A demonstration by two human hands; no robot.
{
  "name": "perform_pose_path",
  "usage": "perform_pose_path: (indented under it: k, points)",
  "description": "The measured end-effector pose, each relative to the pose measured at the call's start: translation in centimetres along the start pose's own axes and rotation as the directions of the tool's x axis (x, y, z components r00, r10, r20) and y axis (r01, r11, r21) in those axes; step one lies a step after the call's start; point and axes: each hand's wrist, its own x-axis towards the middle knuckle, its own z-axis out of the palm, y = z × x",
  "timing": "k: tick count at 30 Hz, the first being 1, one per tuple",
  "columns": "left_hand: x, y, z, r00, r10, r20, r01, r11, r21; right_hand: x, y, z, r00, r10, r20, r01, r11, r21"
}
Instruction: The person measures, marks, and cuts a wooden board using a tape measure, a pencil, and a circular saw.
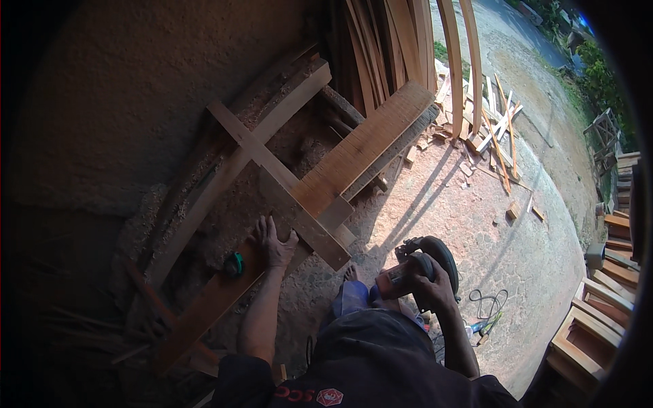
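Observation:
My left hand [277, 246] lies flat on a reddish-brown wooden board [204, 319], its fingers stretched out and apart. A green tape measure [235, 264] sits on the same board, just left of this hand. My right hand [433, 285] is closed around a circular saw [398, 277] with a reddish body and a dark round guard, raised beside my body at right. Its blade cannot be made out. Ahead of my left hand, a narrow plank [282, 177] crosses a longer pale beam [228, 173]. A wide brown plank [371, 139] slants away to the far right of them.
Tall boards [398, 41] lean at the back. Wood offcuts [500, 129] litter the sunlit floor beyond. A coiled black cable [488, 306] lies right of my legs, and wooden frames [592, 319] are stacked at the right edge. A rough wall [122, 122] stands at left.

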Motion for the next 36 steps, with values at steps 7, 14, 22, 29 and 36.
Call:
perform_pose_path:
  k: [7,14,22,29,36]
  points:
    - [0.0,-0.9,0.6,0.999,0.026,-0.025,-0.027,0.999,-0.019,0.5,0.3,0.2,1.0,-0.019,0.015,0.02,0.999,-0.029]
    - [0.1,0.0,0.0,1.0,0.002,-0.007,-0.002,0.999,0.034,0.3,0.1,0.3,0.999,-0.043,0.018,0.043,0.999,-0.031]
    - [0.1,-0.1,0.1,0.999,0.035,-0.028,-0.035,0.999,0.019,0.2,0.9,0.2,0.999,-0.047,-0.013,0.046,0.997,-0.059]
    - [0.9,-0.7,-0.3,0.996,0.093,-0.005,-0.093,0.996,-0.016,-0.4,0.8,0.8,0.994,-0.102,-0.05,0.094,0.987,-0.133]
    - [1.8,-0.7,-1.3,0.992,0.021,0.123,-0.021,1.0,-0.002,-2.3,-4.9,3.9,0.975,-0.217,0.045,0.221,0.941,-0.255]
